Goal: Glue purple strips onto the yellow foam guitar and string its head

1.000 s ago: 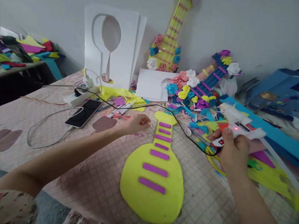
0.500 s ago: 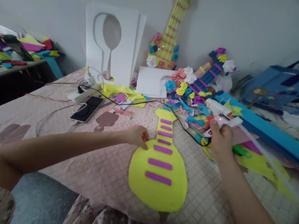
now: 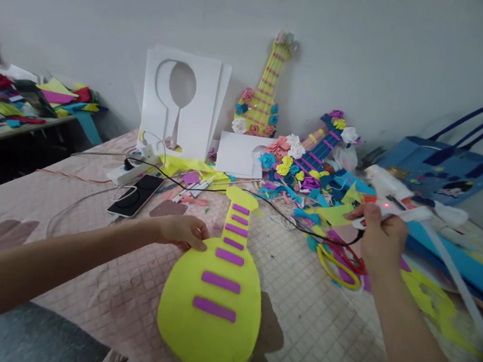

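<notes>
My left hand (image 3: 185,233) pinches the upper left edge of a yellow guitar-shaped cutout (image 3: 208,341), thumb on top and the other fingers hidden beneath. Several purple strips (image 3: 221,282) lie across its neck and body. The cutout looks lifted a little, with a shadow on the table to its right. On the right, my right hand (image 3: 378,236) is closed around a white hot glue gun (image 3: 388,187) with a small red light glowing. A long glue stick (image 3: 454,277) sticks out of the gun's back end, and a black cord runs from its handle.
Two decorated guitars, one yellow (image 3: 266,93) and one blue (image 3: 325,144), lean at the wall. White cutout boards (image 3: 207,100), a phone (image 3: 136,194), a power strip (image 3: 130,173), yellow-and-red scissors (image 3: 339,267), colourful scraps and a blue bag (image 3: 437,164) surround the work area.
The yellow cutout has come up off the table and shifted left in the picture with my left hand. My right hand has moved the glue gun further right. The camera view has tilted upward.
</notes>
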The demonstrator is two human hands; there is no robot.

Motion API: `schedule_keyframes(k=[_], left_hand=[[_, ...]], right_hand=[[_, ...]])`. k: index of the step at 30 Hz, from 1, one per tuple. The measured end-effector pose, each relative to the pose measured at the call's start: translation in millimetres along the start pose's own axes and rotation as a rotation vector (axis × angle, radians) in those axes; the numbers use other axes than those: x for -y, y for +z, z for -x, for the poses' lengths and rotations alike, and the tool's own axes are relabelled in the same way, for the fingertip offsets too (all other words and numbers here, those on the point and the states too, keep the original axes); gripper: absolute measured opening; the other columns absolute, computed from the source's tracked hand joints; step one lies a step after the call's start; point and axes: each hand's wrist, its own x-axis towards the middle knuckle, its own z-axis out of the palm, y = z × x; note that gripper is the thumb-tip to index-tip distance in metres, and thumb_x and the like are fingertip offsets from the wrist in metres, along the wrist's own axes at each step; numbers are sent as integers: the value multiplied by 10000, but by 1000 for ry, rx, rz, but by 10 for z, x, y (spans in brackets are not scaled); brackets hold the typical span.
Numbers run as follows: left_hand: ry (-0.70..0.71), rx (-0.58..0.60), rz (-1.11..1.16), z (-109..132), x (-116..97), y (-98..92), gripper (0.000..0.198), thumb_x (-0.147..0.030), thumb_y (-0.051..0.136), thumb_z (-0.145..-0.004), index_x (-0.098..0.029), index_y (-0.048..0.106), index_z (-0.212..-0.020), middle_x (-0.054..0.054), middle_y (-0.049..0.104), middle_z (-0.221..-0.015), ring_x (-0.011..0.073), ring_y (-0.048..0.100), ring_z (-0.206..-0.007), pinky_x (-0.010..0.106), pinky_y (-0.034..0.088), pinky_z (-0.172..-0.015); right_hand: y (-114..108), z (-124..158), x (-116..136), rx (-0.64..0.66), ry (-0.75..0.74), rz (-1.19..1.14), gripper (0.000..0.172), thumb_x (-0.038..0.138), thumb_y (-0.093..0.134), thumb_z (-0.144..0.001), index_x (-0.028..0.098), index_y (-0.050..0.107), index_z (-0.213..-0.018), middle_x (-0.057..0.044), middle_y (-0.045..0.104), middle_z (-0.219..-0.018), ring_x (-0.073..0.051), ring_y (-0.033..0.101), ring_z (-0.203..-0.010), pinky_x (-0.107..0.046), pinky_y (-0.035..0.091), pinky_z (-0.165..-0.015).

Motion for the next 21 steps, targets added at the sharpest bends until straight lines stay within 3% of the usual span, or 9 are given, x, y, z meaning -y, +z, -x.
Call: schedule_keyframes(k=[3, 4, 7, 11, 14, 17, 21], left_hand=[[-27, 47, -2, 46, 104, -66, 494, -381, 858, -498, -167, 588, -851, -15, 680, -754, 126, 632, -648, 212, 469, -559], [-26, 66, -5, 50, 129, -70, 495, -384, 860, -497, -168, 586, -847, -20, 674, -741, 119, 622, -629, 202, 454, -540], [5, 117, -17, 74, 188, -80, 491, -388, 860, -509, -172, 583, -852, -39, 654, -709, 92, 585, -579, 175, 405, -491], [44, 164, -37, 138, 244, -135, 487, -402, 854, -536, -173, 578, -864, -42, 650, -712, 83, 575, -574, 164, 407, -484], [31, 261, -52, 113, 257, -124, 498, -398, 862, -525, -172, 594, -880, -34, 662, -705, 91, 583, -572, 171, 427, -492], [7, 329, -37, -3, 235, -39, 522, -399, 875, -492, -166, 621, -884, -23, 672, -688, 106, 592, -567, 187, 445, -495], [56, 302, -67, -134, 187, 43, 483, -428, 843, -528, -155, 645, -874, -6, 676, -674, 126, 610, -573, 206, 464, -510]], right_hand=[[-12, -418, 88, -129, -109, -16, 410, 525, 563, -809, 192, 572, -571, -22, 576, -595, -163, 560, -603, -346, 450, -695], [-8, -560, 116, -197, -171, -69, 403, 540, 571, -798, 188, 574, -601, -14, 555, -577, -151, 537, -535, -338, 445, -620], [27, -871, 173, -274, -259, -191, 398, 580, 597, -763, 188, 587, -831, 39, 500, -520, -129, 467, -389, -309, 395, -480], [143, -936, 187, -224, -230, -186, 427, 585, 610, -751, 176, 573, -867, 36, 508, -496, -131, 459, -357, -295, 356, -432], [290, -977, 201, -148, -152, -176, 329, 497, 622, -778, 178, 567, -838, 40, 506, -497, -130, 483, -379, -290, 368, -443], [421, -1226, 289, -196, -117, -201, 186, 351, 626, -797, 203, 516, -820, 59, 497, -530, -107, 463, -371, -270, 346, -423], [470, -1613, 530, -220, -162, -290, 109, 246, 540, -856, 216, 455, -795, 47, 527, -651, -58, 438, -353, -228, 316, -393]])
